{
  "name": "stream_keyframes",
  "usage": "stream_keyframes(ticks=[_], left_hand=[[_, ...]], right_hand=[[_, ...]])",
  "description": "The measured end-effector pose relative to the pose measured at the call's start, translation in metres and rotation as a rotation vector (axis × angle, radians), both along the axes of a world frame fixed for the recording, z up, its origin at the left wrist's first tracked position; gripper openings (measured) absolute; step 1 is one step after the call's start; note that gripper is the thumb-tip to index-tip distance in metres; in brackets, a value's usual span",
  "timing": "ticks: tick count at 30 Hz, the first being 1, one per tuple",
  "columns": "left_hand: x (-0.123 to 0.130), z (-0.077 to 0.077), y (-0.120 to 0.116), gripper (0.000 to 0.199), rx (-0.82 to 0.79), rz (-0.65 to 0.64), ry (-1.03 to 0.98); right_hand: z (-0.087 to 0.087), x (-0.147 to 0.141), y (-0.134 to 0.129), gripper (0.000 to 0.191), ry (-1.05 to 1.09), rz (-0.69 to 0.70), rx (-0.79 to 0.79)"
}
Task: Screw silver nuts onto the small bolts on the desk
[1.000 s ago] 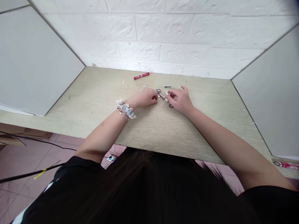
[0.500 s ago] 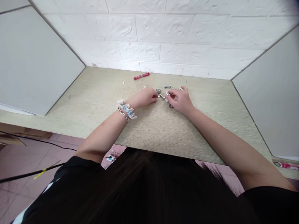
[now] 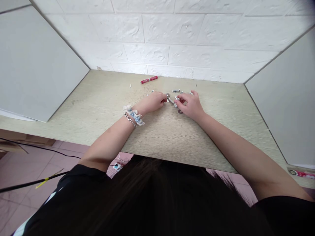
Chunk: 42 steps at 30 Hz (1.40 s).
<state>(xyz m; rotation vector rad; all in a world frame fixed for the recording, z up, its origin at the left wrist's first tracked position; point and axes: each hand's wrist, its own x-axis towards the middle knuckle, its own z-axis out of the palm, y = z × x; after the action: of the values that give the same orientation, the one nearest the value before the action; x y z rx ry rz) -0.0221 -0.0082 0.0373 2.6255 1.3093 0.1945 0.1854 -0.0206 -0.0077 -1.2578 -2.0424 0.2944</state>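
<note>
My left hand (image 3: 155,100) is closed, its thumb and fingertips pinched at a round grey metal washer (image 3: 167,95). Facing it, my right hand (image 3: 190,105) holds a small silver metal part (image 3: 176,98) between thumb and fingers; its exact kind is too small to tell. Between the two hands lies a short bolt (image 3: 171,101). A darker washer (image 3: 180,111) rests on the table just below my right thumb. Another bolt (image 3: 176,91) lies flat behind the hands, with a nut (image 3: 181,92) beside it.
A red pen-like tube (image 3: 149,80) lies near the white brick wall (image 3: 157,54). More small metal pieces (image 3: 153,91) sit behind my left hand. Grey panels border the wooden table (image 3: 157,137) on both sides. A red cylinder (image 3: 301,173) lies at the far right.
My left fingertips have shifted slightly up against the washer, which has tilted a little. My right hand has hardly moved.
</note>
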Motion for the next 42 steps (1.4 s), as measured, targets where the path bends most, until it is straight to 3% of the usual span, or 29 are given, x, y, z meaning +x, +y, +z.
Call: stream_keyframes(ticks=[6, 13, 20, 25, 29, 34, 42], left_hand=[[0.003, -0.002, 0.001, 0.024, 0.101, -0.030, -0.332], [0.004, 0.003, 0.008, 0.031, 0.081, 0.347, -0.754], [-0.013, -0.005, 0.026, 0.031, 0.004, 0.436, -0.976], [-0.019, -0.005, 0.026, 0.040, -0.085, 0.461, -0.865], [-0.015, 0.007, 0.015, 0.043, -0.160, 0.397, -0.605], [-0.002, 0.010, -0.002, 0.026, 0.013, 0.209, -0.177], [0.001, 0.008, -0.006, 0.034, 0.049, 0.175, 0.171]], right_hand=[[0.000, 0.000, 0.000, 0.023, 0.017, 0.010, 0.005], [0.000, -0.001, 0.000, 0.024, 0.002, 0.003, 0.004], [-0.001, -0.001, 0.001, 0.025, 0.009, 0.005, 0.008], [0.001, -0.001, 0.000, 0.023, 0.015, -0.005, 0.003], [0.003, -0.001, -0.001, 0.023, 0.012, -0.001, -0.003], [0.002, -0.001, -0.002, 0.024, 0.006, 0.005, 0.010], [0.000, -0.001, 0.000, 0.023, -0.009, -0.009, 0.018]])
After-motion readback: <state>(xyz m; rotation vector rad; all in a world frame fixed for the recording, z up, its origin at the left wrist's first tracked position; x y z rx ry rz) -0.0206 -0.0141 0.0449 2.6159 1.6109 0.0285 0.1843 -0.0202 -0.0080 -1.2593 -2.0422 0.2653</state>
